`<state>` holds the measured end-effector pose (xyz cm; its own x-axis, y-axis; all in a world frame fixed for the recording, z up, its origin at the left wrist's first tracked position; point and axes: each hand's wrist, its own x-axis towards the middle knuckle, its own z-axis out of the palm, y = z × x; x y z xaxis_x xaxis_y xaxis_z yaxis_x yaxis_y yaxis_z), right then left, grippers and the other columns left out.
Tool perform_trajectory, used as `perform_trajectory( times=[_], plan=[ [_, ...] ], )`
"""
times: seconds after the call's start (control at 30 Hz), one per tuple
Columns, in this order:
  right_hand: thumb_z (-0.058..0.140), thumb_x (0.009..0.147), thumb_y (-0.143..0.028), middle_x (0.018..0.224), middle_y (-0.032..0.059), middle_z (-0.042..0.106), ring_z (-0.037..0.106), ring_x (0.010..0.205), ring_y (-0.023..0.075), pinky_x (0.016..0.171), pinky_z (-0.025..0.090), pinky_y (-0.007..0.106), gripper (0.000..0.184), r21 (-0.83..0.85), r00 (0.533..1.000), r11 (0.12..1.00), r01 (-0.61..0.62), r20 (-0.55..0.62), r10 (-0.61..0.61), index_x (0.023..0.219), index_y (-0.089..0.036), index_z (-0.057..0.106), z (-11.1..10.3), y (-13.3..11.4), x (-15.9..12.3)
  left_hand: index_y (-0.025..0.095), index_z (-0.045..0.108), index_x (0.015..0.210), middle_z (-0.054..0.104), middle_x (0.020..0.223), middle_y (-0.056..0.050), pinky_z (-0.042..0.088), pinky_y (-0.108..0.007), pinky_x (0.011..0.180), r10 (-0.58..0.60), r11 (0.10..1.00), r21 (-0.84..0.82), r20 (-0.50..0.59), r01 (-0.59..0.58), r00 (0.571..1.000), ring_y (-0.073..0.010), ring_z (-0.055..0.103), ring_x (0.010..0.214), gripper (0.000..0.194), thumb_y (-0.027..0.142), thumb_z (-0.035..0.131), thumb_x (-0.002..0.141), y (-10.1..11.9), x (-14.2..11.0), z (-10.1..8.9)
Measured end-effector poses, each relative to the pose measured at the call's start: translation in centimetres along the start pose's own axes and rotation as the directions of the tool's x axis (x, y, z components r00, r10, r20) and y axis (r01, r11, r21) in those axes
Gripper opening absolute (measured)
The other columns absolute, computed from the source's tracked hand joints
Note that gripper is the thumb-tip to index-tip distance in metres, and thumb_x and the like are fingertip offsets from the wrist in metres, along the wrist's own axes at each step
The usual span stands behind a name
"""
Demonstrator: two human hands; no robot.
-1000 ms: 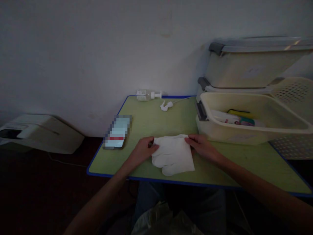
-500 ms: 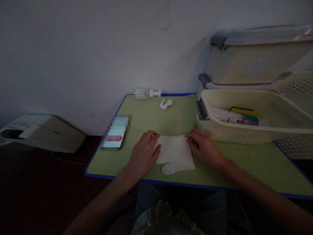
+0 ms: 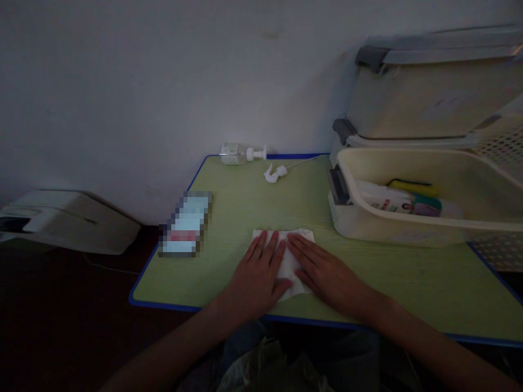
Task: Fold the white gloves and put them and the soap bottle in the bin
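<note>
A pair of white socks [image 3: 289, 269] lies flat on the green table near its front edge. Across the left part of the socks rests my left hand [image 3: 259, 277], palm down with fingers stretched out. My right hand [image 3: 321, 269] presses flat on the right part, its fingers extended and pointing inward. Between the two hands a strip of white fabric shows, and the top edge sticks out past the fingertips. Most of the socks' outline is hidden beneath my hands.
A phone [image 3: 186, 226] with a blurred screen lies on the left. At the back are a pump bottle [image 3: 235, 154] on its side and a white spray head [image 3: 275, 173] with a tube. An open cream bin [image 3: 392, 231] holding packages stands right, before a stacked lidded box [image 3: 412, 109].
Both hands have gone from pinching the socks' upper corners to lying flat on them. My right hand has moved inward, closer to the left. The view has shifted slightly.
</note>
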<state>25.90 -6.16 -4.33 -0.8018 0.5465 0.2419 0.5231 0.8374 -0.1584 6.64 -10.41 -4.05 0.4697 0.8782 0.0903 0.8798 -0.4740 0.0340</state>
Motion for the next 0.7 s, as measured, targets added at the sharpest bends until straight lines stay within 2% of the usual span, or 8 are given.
perform_trajectory(
  times=[0.13,0.27,0.4,0.47,0.6,0.67,0.7],
  plan=[
    [0.038,0.087,-0.022,0.138,0.0206,0.036,0.029,0.130,0.0243,0.102,0.035,0.042,0.048,-0.037,1.000,0.999,-0.002,0.014,0.003,0.132,-0.002,0.038,0.1,-0.1,-0.2,0.012,0.025,0.139,0.023,0.146,-0.016,0.023,-0.048,0.106,-0.023,1.000,-0.017,-0.039,0.022,0.999,-0.0341,0.011,0.135,0.068,0.053,0.037,0.086,-0.1,-0.2,0.1],
    [0.039,0.086,-0.021,0.139,0.0185,0.035,0.026,0.131,0.0228,0.103,0.034,0.042,0.049,0.010,1.000,1.000,-0.022,-0.001,0.022,0.133,-0.005,0.037,0.1,-0.1,-0.2,0.012,0.024,0.139,0.022,0.146,-0.017,0.025,-0.048,0.105,-0.048,0.999,-0.014,-0.052,0.048,0.997,-0.0341,0.010,0.136,0.069,0.054,0.036,0.085,0.0,-0.3,0.3],
    [0.041,0.085,-0.020,0.138,0.0199,0.037,0.028,0.130,0.0237,0.103,0.034,0.042,0.049,0.024,1.000,1.000,-0.015,-0.015,0.016,0.131,-0.003,0.039,0.1,-0.1,-0.1,0.014,0.026,0.138,0.025,0.145,-0.017,0.025,-0.051,0.104,-0.056,0.998,-0.010,-0.057,0.056,0.997,-0.0352,0.015,0.135,0.068,0.054,0.038,0.085,0.3,-0.5,0.1],
    [0.042,0.085,-0.020,0.137,0.0199,0.038,0.029,0.130,0.0239,0.102,0.036,0.043,0.049,0.041,0.999,0.999,-0.016,-0.036,0.018,0.131,-0.004,0.040,0.1,-0.1,-0.1,0.014,0.033,0.135,0.032,0.142,-0.015,0.024,-0.051,0.105,-0.051,0.998,-0.044,-0.052,0.049,0.997,-0.0335,0.023,0.133,0.062,0.050,0.038,0.086,-0.1,-0.3,-0.4],
    [0.044,0.084,-0.018,0.135,0.0198,0.042,0.034,0.128,0.0249,0.100,0.039,0.045,0.046,0.082,0.997,0.996,-0.029,-0.067,0.035,0.128,-0.006,0.043,-0.1,-0.3,-0.2,0.015,0.054,0.116,0.053,0.126,-0.011,0.035,-0.039,0.101,-0.094,0.955,-0.288,-0.065,0.072,0.993,-0.0209,0.048,0.116,0.033,0.027,0.039,0.089,-2.9,1.5,-2.3],
    [0.045,0.084,-0.017,0.133,0.0197,0.044,0.035,0.128,0.0251,0.099,0.040,0.045,0.042,0.085,0.995,0.996,-0.027,-0.090,0.034,0.124,-0.006,0.046,-0.2,-0.4,-0.3,0.015,0.061,0.102,0.061,0.109,-0.009,0.041,-0.036,0.094,-0.165,0.899,-0.422,-0.073,0.119,0.984,-0.0193,0.054,0.104,0.025,0.020,0.045,0.084,-4.9,2.9,-3.3],
    [0.045,0.084,-0.017,0.132,0.0196,0.045,0.035,0.127,0.0253,0.098,0.041,0.045,0.040,0.080,0.994,0.997,-0.022,-0.104,0.031,0.122,-0.007,0.048,-0.3,-0.5,-0.3,0.016,0.063,0.096,0.063,0.101,-0.007,0.043,-0.035,0.090,-0.175,0.869,-0.475,-0.036,0.137,0.984,-0.0186,0.056,0.097,0.021,0.019,0.049,0.080,-5.9,3.6,-3.7]
  ],
)
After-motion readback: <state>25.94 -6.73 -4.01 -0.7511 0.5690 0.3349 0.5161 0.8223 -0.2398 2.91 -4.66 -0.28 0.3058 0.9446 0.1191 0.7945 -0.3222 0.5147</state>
